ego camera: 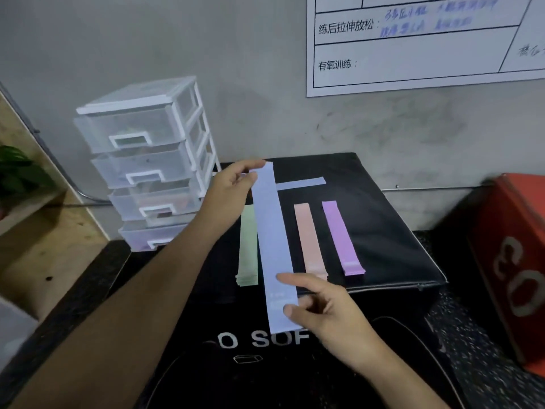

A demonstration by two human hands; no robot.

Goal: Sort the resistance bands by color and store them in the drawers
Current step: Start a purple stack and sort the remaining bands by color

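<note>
Blue band (274, 246) runs near-to-far; left hand (230, 187) pinches far end, right hand (321, 305) near end.

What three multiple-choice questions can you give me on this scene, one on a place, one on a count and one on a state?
1. Where does the drawer unit stand?
A. Left of the black cushion
B. Right of the cushion
C. On top of the cushion

2. How many drawers does it have?
A. Two
B. Four
C. Six

3. What state is the nearest blue band in?
A. Lying untouched
B. Pinched at both ends
C. Shut in a drawer

Answers:
1 A: the unit stands just off the cushion's left edge.
2 B: four handles are stacked one above another.
3 B: the left hand pinches its far end and the right hand pinches its near end.
</note>
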